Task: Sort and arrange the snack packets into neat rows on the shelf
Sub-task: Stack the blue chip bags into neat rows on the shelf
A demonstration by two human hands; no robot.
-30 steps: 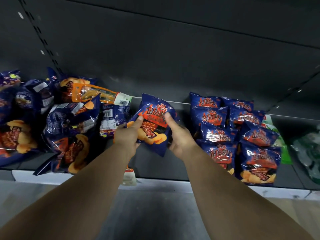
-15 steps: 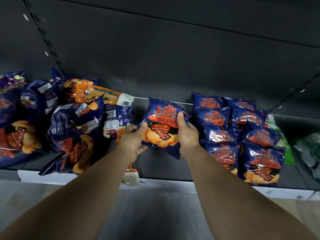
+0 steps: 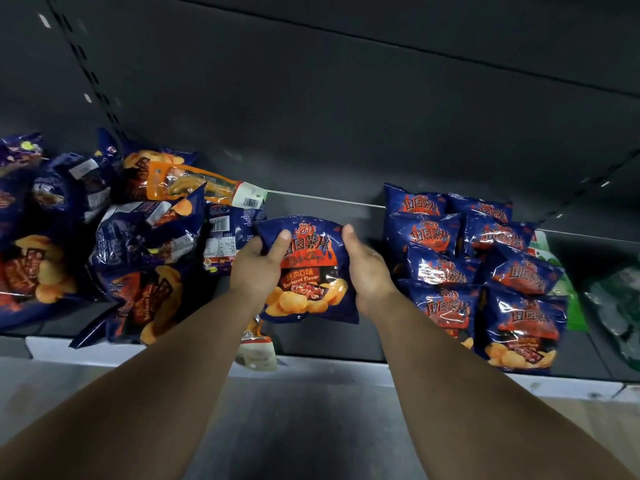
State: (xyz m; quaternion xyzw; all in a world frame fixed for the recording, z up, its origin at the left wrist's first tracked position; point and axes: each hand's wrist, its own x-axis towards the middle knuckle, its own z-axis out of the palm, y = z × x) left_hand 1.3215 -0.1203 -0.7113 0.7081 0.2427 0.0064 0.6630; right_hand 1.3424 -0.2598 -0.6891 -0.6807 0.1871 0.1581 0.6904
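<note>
**Shelf item: one barbecue chip packet, held between two hands**

One blue chip packet [image 3: 306, 270], printed "Barbecue Flavor", is held upright and face-out over the bare middle stretch of the dark shelf [image 3: 329, 337]. It is gripped at its left edge by the left hand [image 3: 258, 268], thumb laid across the front, and at its right edge by the right hand [image 3: 367, 271], thumb at the top corner; both sets of fingers are curled behind it.

To the right, two neat rows of matching packets [image 3: 474, 268] are stacked overlapping, front to back; the nearest row lies just beside the right hand. To the left, a loose heap of packets [image 3: 138, 251] is piled at mixed angles, with an orange packet [image 3: 194, 185] on top; one corner overhangs the white shelf lip [image 3: 450, 375]. Open shelf is left between heap and rows. Green packets [image 3: 575, 306] are seen at far right.
</note>
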